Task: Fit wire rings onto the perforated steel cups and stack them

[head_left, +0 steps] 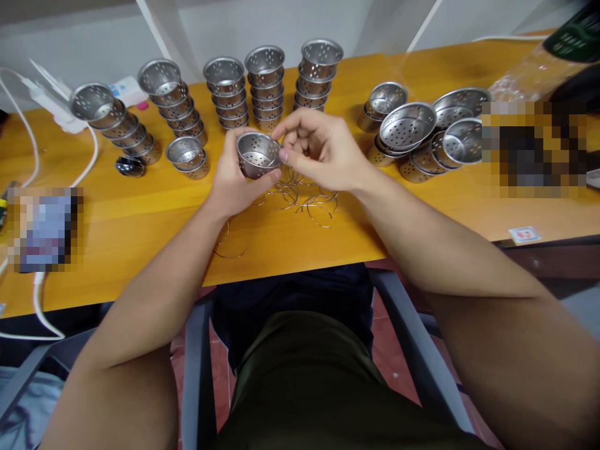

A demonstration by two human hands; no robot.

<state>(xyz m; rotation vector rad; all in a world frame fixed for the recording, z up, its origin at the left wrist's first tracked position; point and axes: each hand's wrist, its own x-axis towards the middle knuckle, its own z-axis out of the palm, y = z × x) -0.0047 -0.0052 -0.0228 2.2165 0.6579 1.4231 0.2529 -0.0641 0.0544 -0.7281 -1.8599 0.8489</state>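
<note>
My left hand (233,181) grips a small perforated steel strainer cup (257,154) from its left side and holds it above the orange table (140,219). My right hand (319,150) is closed in a pinch at the cup's right rim; a thin wire ring may be between its fingers, but I cannot make it out. Several loose wire rings (300,197) lie on the table just beneath both hands.
Several stacks of the same steel cups (265,87) line the back of the table, with leaning stacks at the left (119,122). A loose heap of cups (422,134) lies at the right. White cables (32,144) and a power strip sit at the far left.
</note>
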